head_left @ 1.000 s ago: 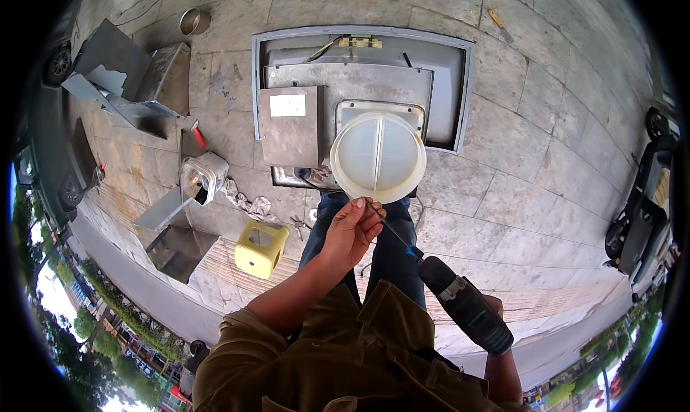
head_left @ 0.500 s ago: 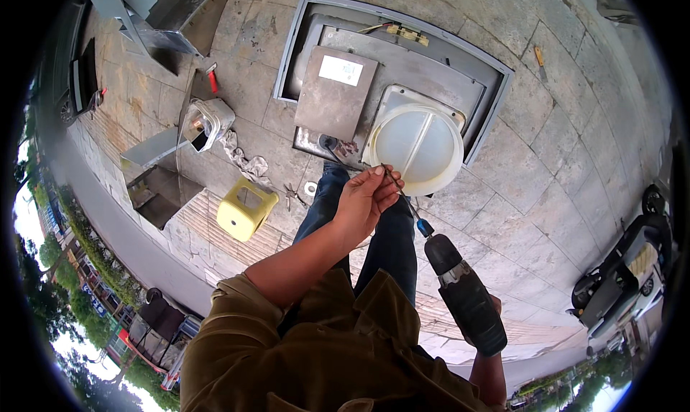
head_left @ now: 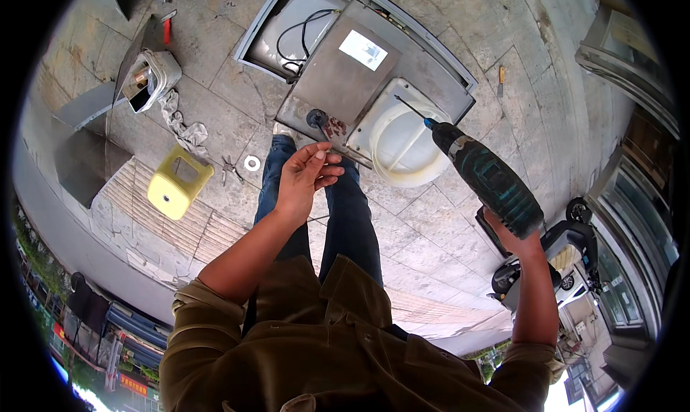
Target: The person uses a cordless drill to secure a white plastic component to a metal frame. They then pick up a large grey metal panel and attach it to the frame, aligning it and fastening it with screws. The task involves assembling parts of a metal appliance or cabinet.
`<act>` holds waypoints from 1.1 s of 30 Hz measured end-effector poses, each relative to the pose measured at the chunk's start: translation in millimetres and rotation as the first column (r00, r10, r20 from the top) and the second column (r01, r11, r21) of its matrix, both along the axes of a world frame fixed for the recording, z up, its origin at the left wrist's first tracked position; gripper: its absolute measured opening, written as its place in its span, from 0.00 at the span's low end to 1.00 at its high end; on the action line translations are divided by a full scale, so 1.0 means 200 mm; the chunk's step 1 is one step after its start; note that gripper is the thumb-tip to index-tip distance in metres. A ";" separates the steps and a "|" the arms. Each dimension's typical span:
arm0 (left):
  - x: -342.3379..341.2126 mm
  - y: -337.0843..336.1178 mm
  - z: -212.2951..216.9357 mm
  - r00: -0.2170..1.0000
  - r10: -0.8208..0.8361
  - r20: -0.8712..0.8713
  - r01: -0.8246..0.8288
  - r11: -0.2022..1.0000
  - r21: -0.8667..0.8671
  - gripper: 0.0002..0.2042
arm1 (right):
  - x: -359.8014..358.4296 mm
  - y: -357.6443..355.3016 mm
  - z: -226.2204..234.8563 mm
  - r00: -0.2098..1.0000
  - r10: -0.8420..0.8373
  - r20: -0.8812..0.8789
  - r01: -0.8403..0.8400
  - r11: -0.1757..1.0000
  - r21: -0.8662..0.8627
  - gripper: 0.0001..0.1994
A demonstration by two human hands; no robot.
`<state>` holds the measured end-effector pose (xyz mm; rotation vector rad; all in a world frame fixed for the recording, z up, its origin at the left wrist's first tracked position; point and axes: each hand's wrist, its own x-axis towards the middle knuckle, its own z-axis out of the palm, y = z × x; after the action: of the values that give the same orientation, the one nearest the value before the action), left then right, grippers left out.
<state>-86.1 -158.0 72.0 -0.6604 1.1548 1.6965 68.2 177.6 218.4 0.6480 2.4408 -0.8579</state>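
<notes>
My right hand [head_left: 509, 234] grips a black and teal cordless drill [head_left: 492, 173] by its handle. The drill's long thin bit points up and left over the round white plastic outlet [head_left: 406, 149]. My left hand [head_left: 305, 180] hangs above my legs with thumb and forefinger pinched together; anything between them is too small to make out. Beyond my hands a grey metal appliance casing [head_left: 463, 78] lies on the ground. On it sits a flat brownish metal box [head_left: 338, 74] with a white label. Small reddish pieces [head_left: 335, 129] lie beside a dark round part [head_left: 316, 118] near the casing's front edge.
To the left stand a yellow stool [head_left: 170, 193] and a white bucket [head_left: 162, 74] with a rag [head_left: 183, 128] beside it. Pliers [head_left: 230, 169] and a tape roll [head_left: 251, 162] lie near my feet. An orange-handled tool [head_left: 501, 80] lies at right; a scooter [head_left: 568, 243] stands farther off.
My left hand has come away from the drill bit and moved left. My right hand has raised the drill up and to the right. The view has shifted, and black cables now show in the casing.
</notes>
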 end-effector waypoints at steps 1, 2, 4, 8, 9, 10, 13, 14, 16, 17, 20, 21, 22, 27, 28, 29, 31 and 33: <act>-0.02 -0.04 0.01 1.000 0.010 -0.006 -0.010 1.000 -0.023 0.12 | -0.04 -0.01 -0.02 0.999 -0.023 0.043 0.023 1.000 0.004 0.31; -0.03 -0.08 0.00 1.000 0.026 -0.007 -0.026 0.999 -0.044 0.11 | -0.05 -0.01 -0.04 0.996 -0.063 0.066 0.063 0.998 -0.001 0.31; -0.04 -0.14 -0.02 0.999 0.052 -0.006 -0.052 0.997 -0.061 0.11 | -0.07 -0.02 -0.07 0.987 -0.120 0.104 0.121 0.993 -0.007 0.32; -0.04 -0.24 -0.04 0.996 0.092 0.012 -0.091 0.992 -0.093 0.10 | -0.19 -0.08 -0.08 0.985 -0.120 0.123 0.124 0.992 -0.026 0.32; -0.04 -0.26 -0.05 0.995 0.100 0.009 -0.098 0.991 -0.091 0.10 | -0.19 -0.08 -0.09 0.986 -0.121 0.111 0.126 0.991 -0.041 0.32; -0.04 -0.27 -0.05 0.994 0.106 0.006 -0.105 0.990 -0.091 0.10 | -0.19 -0.08 -0.10 0.987 -0.123 0.099 0.129 0.990 -0.058 0.32; -0.04 -0.29 -0.06 0.992 0.124 0.009 -0.123 0.988 -0.098 0.10 | -0.18 -0.07 -0.14 0.999 0.018 0.042 -0.019 1.000 0.015 0.32; -0.04 -0.30 -0.06 0.992 0.127 0.012 -0.125 0.987 -0.099 0.09 | -0.20 -0.07 -0.14 0.998 0.014 0.066 -0.014 1.000 0.006 0.32; -0.05 -0.30 -0.06 0.991 0.130 0.017 -0.128 0.986 -0.102 0.09 | -0.24 -0.09 -0.13 0.994 0.005 0.113 -0.003 1.000 -0.012 0.32; -0.05 -0.31 -0.06 0.991 0.131 0.020 -0.129 0.987 -0.101 0.09 | -0.24 -0.09 -0.14 0.995 0.005 0.096 -0.004 1.000 -0.007 0.32; -0.05 -0.32 -0.06 0.990 0.137 0.032 -0.134 0.986 -0.098 0.09 | -0.31 -0.14 -0.12 0.999 0.013 0.030 -0.012 1.000 -0.023 0.28; -0.06 -0.32 -0.05 0.989 0.142 0.036 -0.138 0.986 -0.098 0.09 | -0.39 -0.19 -0.09 1.000 0.020 -0.005 -0.021 0.999 -0.049 0.25; -0.06 -0.32 -0.05 0.988 0.148 0.040 -0.144 0.985 -0.094 0.09 | -0.47 -0.22 -0.05 0.999 0.028 -0.040 -0.030 0.997 -0.072 0.23; -0.07 -0.31 -0.04 0.983 0.174 0.051 -0.170 0.983 -0.071 0.10 | -0.66 -0.19 0.01 0.968 0.104 0.227 -0.093 0.994 -0.061 0.31; -0.08 -0.31 -0.03 0.982 0.182 0.051 -0.178 0.982 -0.066 0.10 | -0.68 -0.19 0.01 0.966 0.122 0.226 -0.116 0.993 -0.039 0.31; -0.08 -0.31 -0.03 0.980 0.194 0.052 -0.190 0.980 -0.064 0.10 | -0.70 -0.19 0.01 0.964 0.138 0.227 -0.138 0.990 -0.015 0.30; -0.09 -0.32 -0.02 0.975 0.216 0.055 -0.213 0.975 -0.057 0.10 | -0.80 -0.26 0.05 0.972 0.176 0.155 -0.177 0.984 -0.007 0.19; -0.11 -0.34 -0.02 0.971 0.233 0.049 -0.229 0.970 -0.076 0.10 | -0.83 -0.28 0.05 0.972 0.190 0.138 -0.189 0.982 -0.022 0.14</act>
<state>-107.4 -225.9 68.7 -0.9120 1.1353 1.8236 -98.7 122.2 227.5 0.4464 2.3261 -0.7218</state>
